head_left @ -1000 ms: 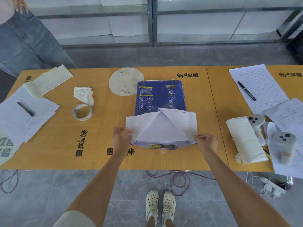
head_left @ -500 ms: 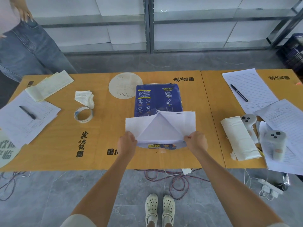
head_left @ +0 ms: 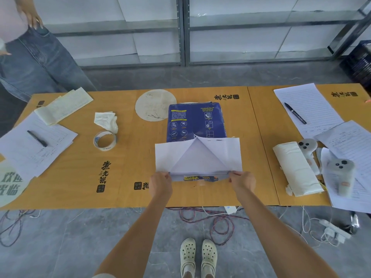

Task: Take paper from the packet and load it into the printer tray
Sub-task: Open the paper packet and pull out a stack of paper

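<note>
A dark blue paper packet [head_left: 195, 121] lies flat in the middle of the orange table [head_left: 130, 161]. Its near end is unwrapped, with the white flaps [head_left: 166, 155] folded back and the white paper stack [head_left: 198, 160] showing as a triangle. My left hand [head_left: 161, 184] grips the near left corner of the opened end. My right hand [head_left: 242, 182] grips the near right corner. No printer or tray is in view.
A tape roll [head_left: 104, 140], crumpled tissue [head_left: 106, 120] and a round mat [head_left: 153, 105] lie left of the packet. Sheets with pens [head_left: 295, 113] sit at both table ends. A paper-towel roll [head_left: 297, 169] and two controllers [head_left: 341, 175] lie right. A person [head_left: 30, 57] stands far left. Cables [head_left: 212, 219] cross the floor.
Both hands have slid inward and down onto the near corners of the opened packet end. The view has tilted slightly, so the table sits lower in the frame.
</note>
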Tool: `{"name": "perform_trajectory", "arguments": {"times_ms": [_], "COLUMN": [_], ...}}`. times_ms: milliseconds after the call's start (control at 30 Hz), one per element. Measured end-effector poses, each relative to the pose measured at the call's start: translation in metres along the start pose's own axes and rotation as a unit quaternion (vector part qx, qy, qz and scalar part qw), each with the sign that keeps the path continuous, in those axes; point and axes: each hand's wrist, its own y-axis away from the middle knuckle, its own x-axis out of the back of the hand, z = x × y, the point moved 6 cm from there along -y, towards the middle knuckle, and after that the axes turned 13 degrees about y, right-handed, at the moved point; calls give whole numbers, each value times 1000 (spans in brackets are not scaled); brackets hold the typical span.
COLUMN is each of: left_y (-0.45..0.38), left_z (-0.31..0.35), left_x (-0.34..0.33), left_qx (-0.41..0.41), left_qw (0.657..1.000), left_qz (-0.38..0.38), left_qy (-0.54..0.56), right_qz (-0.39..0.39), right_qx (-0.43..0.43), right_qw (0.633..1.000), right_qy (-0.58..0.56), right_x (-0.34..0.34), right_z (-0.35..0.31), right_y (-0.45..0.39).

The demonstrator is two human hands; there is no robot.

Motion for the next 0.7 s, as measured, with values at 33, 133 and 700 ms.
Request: {"name": "perform_trajectory", "arguments": {"times_ms": [33, 133, 700], "left_y": [1, 2, -6], "left_z": [0, -3, -6], "left_x": [-1, -6, -2], "left_qx": [0, 3, 52], "left_qw": [1000, 1000, 997], "left_qz": [-3, -12, 14], "left_qy": [-8, -13, 60], "right_qz": [5, 5, 37], "right_qx": [-16, -56, -35], "right_qw": [1000, 995, 996], "right_qy": [-25, -80, -70], "right_x": [-2, -9, 2], "right_z": [2, 6, -3], "right_y": [2, 7, 4]}}
